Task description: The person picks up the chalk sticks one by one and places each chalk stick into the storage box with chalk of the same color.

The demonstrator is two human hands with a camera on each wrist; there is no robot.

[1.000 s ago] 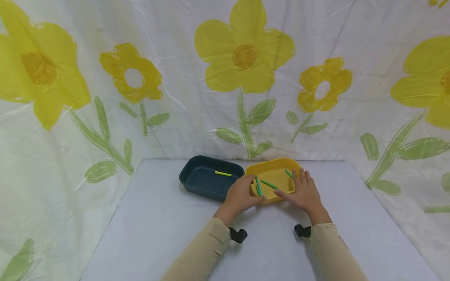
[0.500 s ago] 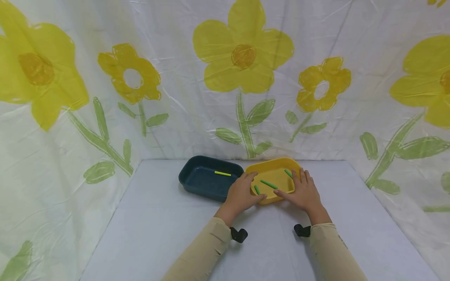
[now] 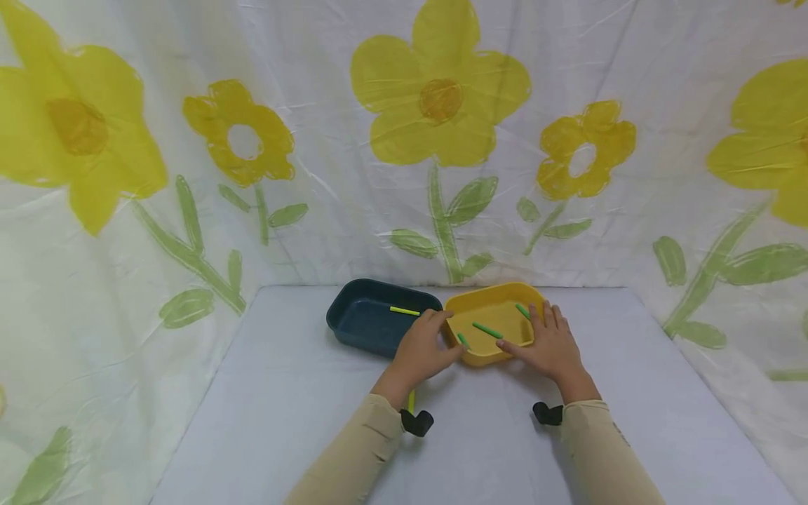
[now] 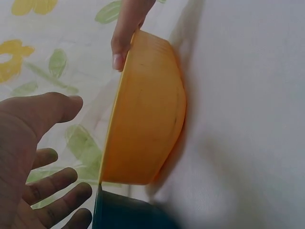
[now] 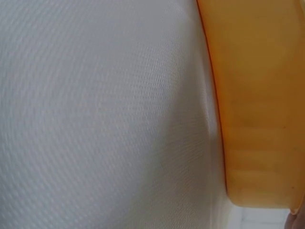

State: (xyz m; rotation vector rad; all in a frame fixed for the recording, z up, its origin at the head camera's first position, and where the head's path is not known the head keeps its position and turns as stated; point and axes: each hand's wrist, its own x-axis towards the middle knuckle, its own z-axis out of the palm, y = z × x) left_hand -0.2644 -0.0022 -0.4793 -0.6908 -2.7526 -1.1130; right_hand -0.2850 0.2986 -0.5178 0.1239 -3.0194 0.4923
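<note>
Now both hands' fingers (image 3: 548, 324) loosely spread, right hand (image 3: 549, 347) touching the yellow tray (image 3: 486, 354).

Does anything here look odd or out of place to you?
One thing: a yellow-green stick lies loose on the table by the left sleeve, while the other sticks sit in the yellow tray and dark blue tray. Nothing looks spilled or damaged.

Left hand (image 3: 421, 349) and right hand (image 3: 548, 345) stretched forward side by side, palms down, fingers relaxed and spread; beige-sleeved forearms angled inward.
</note>
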